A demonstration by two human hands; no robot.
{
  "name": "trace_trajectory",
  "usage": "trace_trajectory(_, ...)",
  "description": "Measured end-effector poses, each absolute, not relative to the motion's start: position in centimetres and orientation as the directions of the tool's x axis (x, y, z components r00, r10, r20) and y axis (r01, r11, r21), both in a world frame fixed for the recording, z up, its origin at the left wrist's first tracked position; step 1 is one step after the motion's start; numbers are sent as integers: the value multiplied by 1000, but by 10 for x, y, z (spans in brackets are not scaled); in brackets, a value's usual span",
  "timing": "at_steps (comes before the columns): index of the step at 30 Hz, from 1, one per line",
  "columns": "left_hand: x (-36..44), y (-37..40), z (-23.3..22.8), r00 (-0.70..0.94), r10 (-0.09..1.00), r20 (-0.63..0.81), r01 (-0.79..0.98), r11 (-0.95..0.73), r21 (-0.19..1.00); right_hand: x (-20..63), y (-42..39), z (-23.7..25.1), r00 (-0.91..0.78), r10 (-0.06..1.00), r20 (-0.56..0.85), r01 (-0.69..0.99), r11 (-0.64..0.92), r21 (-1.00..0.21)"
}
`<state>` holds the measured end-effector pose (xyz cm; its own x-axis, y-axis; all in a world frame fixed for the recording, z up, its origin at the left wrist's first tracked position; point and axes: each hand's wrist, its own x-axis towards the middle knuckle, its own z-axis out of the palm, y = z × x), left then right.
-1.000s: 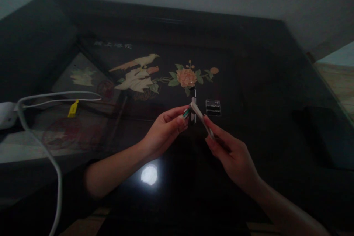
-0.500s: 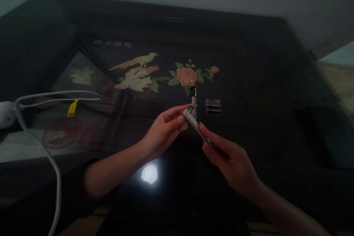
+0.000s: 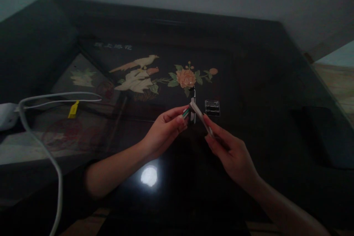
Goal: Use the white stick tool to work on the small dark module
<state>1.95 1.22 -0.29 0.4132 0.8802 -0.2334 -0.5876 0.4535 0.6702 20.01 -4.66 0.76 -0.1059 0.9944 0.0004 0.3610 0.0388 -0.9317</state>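
Near the middle of the dark table, my left hand is closed, pinching a small slim green-and-pale piece between thumb and fingers. Its exact kind is too small and dim to make out. My right hand grips the lower end of a flat, narrow, pale device, tilted with its far end up and to the left. That end comes right by my left fingertips; whether it touches the green piece I cannot tell. Just beyond, a small clear-and-black slotted case lies on the table.
A dark glossy table with an inlaid bird and flower picture spreads below. Behind the hands lies a thin black-and-white item, partly hidden. At left runs a white cable with a yellow tag. A dark flat object sits at right.
The far end of the pale device has shifted up and right, off my left thumb. The green piece now leans lower in my left fingers and shows more of its length.
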Motion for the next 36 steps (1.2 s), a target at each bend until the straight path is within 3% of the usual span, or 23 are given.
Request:
trace_trajectory(13, 18, 12, -3, 421, 883, -207, -566, 434, 701, 194, -57, 14, -222, 975, 4, 265, 64, -962)
trace_trajectory(36, 19, 12, -2, 437, 873, -217, -593, 461, 660, 197, -51, 9, -107, 994, -25, 329, 11, -944)
